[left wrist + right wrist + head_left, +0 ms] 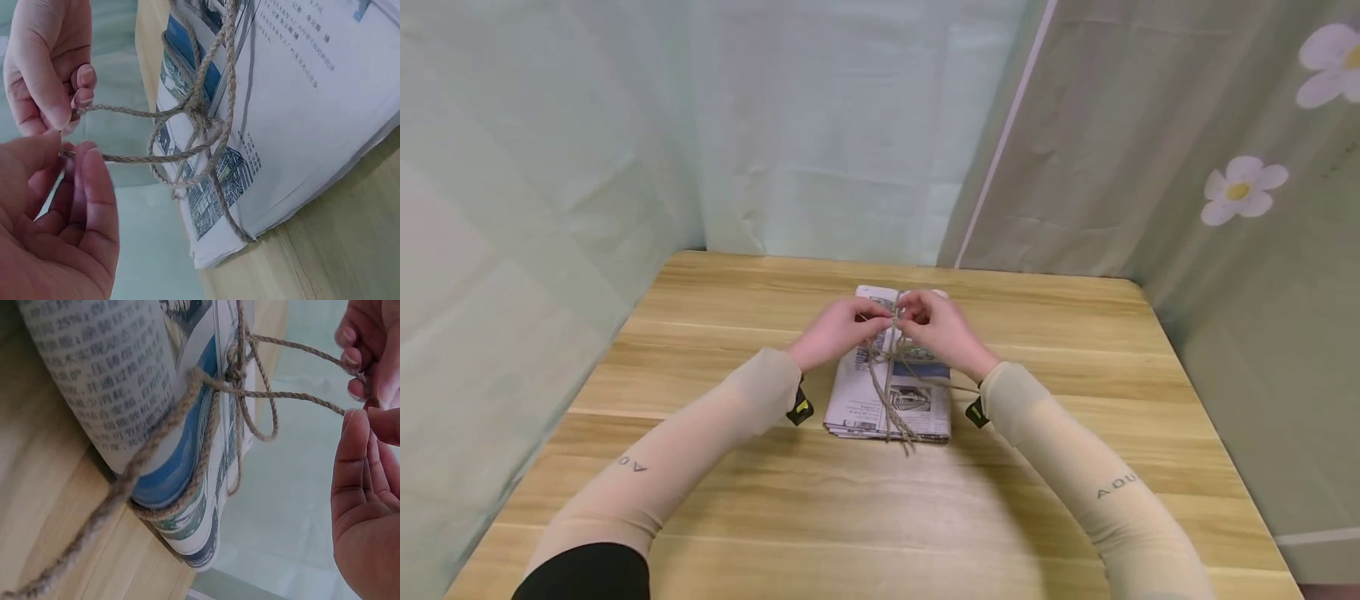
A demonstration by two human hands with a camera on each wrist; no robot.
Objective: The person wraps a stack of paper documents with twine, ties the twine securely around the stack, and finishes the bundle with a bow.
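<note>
A stack of folded newspapers [856, 402] lies on the wooden table [880, 517], bound crosswise with brown jute twine [890, 392]. Both hands hover just above the far half of the bundle. My left hand [842, 327] pinches one twine strand between thumb and fingers, shown close in the left wrist view [69, 156]. My right hand [936, 325] pinches the other strand [365, 412]. The two strands run from a loose knot [203, 119] on top of the papers [300, 94], with a slack loop hanging beside it. Loose twine ends trail over the bundle's near edge [908, 442].
Pale green curtains [550, 167] close in the table on the left, back and right; the right one has white flowers [1240, 187]. Bare wood surrounds the bundle on all sides. Both forearms wear beige sleeves [700, 433].
</note>
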